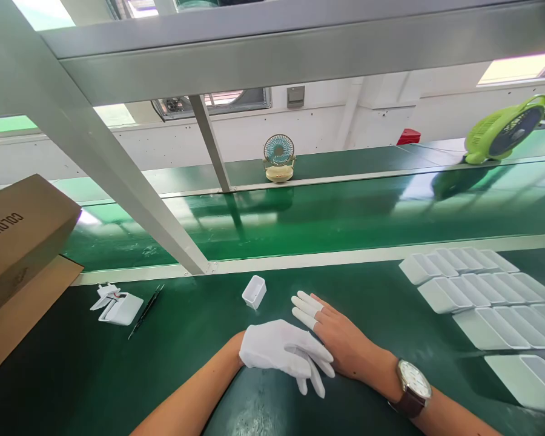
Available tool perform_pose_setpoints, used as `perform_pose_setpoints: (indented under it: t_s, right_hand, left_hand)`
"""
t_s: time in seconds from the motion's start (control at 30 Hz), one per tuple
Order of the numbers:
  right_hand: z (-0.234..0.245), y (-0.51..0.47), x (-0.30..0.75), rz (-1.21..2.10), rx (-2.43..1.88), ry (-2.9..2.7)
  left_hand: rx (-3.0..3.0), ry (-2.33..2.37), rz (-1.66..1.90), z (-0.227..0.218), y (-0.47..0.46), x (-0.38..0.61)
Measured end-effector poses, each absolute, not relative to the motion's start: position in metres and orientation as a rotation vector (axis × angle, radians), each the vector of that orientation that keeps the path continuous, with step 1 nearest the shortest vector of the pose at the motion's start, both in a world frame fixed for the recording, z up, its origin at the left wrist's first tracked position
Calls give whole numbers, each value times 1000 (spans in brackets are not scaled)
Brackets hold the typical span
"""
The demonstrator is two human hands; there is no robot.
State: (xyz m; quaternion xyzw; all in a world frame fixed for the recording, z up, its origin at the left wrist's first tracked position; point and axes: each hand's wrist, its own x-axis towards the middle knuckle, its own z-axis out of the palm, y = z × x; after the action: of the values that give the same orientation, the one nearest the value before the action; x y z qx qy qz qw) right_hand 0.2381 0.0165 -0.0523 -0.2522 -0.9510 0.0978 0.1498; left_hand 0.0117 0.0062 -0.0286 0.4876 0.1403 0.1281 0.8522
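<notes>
My left hand (286, 351) wears a white cloth glove. Its fingers are spread and slightly bent, beside the thumb side of my right hand (331, 330); whether they touch, I cannot tell. White finger covers sit on some fingertips of my right hand, which lies with fingers stretched over the green bench and holds nothing. Just beyond both hands stands a small white open plastic housing (254, 292). Farther left lie white plastic charger-like parts (120, 307) and a pair of dark tweezers (145, 312).
Several rows of white open housings (485, 297) stand on the right of the bench. A cardboard box (22, 242) takes up the left edge. A green conveyor belt (336, 212) runs behind a metal post (136, 194). A small fan (278, 157) and a green fan (504, 130) stand beyond.
</notes>
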Motion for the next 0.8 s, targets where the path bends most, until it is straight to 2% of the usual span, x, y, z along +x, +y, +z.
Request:
perform_pose_setpoints:
  t_s: [0.27, 0.53, 0.8]
  right_hand:
    - [-51, 15, 238, 262, -744, -2708]
    - [-51, 13, 233, 68, -1034, -2554]
    - [-49, 12, 231, 20, -970, -2525]
  left_hand:
    - [1052, 319, 254, -23, 7, 11]
    - [1034, 332, 264, -28, 6, 11]
    - [1018, 326, 265, -26, 6, 11]
